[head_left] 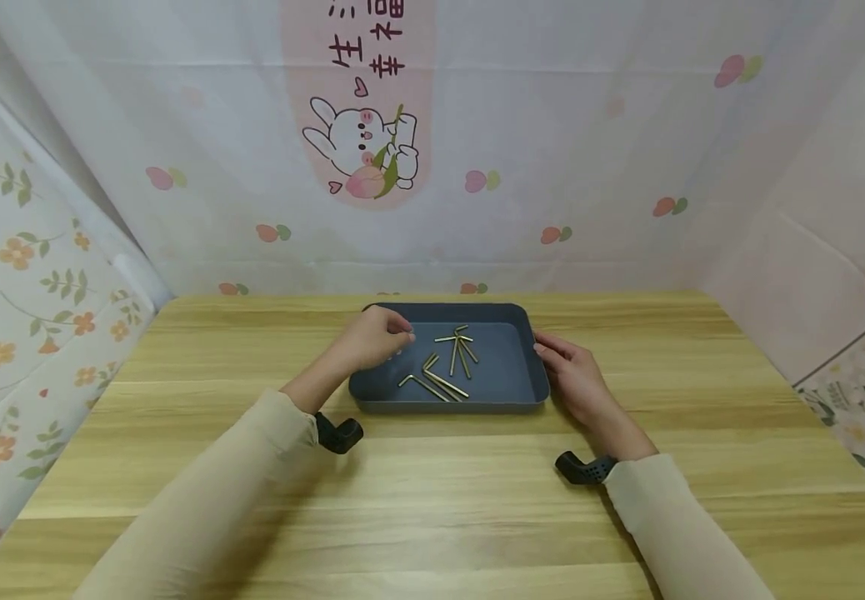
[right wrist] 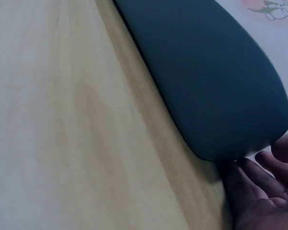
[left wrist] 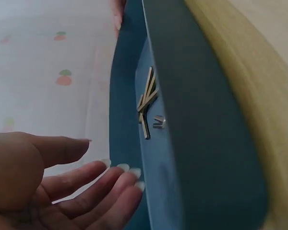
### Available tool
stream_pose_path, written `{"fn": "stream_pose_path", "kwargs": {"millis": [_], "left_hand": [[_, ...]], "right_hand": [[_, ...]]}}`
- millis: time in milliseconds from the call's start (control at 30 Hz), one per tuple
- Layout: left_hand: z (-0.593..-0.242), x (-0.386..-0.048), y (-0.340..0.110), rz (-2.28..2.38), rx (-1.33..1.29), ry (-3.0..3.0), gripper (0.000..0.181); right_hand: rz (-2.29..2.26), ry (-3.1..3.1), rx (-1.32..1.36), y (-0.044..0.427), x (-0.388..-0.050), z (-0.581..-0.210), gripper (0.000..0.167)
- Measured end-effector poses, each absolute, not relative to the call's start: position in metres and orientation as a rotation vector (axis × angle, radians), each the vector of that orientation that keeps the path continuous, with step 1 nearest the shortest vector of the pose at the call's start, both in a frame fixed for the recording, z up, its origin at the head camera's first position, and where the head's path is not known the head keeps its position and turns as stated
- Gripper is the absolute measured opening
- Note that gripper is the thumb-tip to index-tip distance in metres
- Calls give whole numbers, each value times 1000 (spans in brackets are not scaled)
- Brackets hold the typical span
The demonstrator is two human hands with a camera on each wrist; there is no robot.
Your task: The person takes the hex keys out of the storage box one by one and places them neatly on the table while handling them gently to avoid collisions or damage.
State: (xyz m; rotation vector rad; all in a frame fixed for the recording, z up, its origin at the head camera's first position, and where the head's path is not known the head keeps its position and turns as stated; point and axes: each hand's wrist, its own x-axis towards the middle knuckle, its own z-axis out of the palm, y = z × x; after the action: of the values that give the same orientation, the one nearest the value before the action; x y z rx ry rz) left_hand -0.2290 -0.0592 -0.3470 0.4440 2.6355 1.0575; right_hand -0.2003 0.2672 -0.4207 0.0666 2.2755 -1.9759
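Observation:
A shallow dark blue-grey tray (head_left: 447, 407) sits on the table. Several gold-coloured L-shaped hex keys (head_left: 447, 382) lie loose inside, some crossed in a cluster towards the back, others nearer the front wall. Over the tray's left part hovers my left hand (head_left: 382, 337); the left wrist view shows its fingers relaxed, thumb apart, with nothing between them. My right hand (head_left: 577, 379) grips the tray's right end, thumb at the rim and fingers low against the outer wall. In the left wrist view the near wall hides part of the hex keys (left wrist: 146, 96).
The tray stands near the back of the wooden table (head_left: 462, 517), close to a hanging printed cloth (head_left: 552, 150). Patterned cloth also hangs at both sides. Each wrist carries a black camera mount (head_left: 340, 434).

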Motion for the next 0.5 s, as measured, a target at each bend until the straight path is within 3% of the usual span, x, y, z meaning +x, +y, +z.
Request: {"fn": "stream_pose_path", "kwargs": {"millis": [500], "left_hand": [[-337,-255,-29,1071,281,2306,31]], "right_hand": [[-2015,2247,20,269,-202,-423,49]]}}
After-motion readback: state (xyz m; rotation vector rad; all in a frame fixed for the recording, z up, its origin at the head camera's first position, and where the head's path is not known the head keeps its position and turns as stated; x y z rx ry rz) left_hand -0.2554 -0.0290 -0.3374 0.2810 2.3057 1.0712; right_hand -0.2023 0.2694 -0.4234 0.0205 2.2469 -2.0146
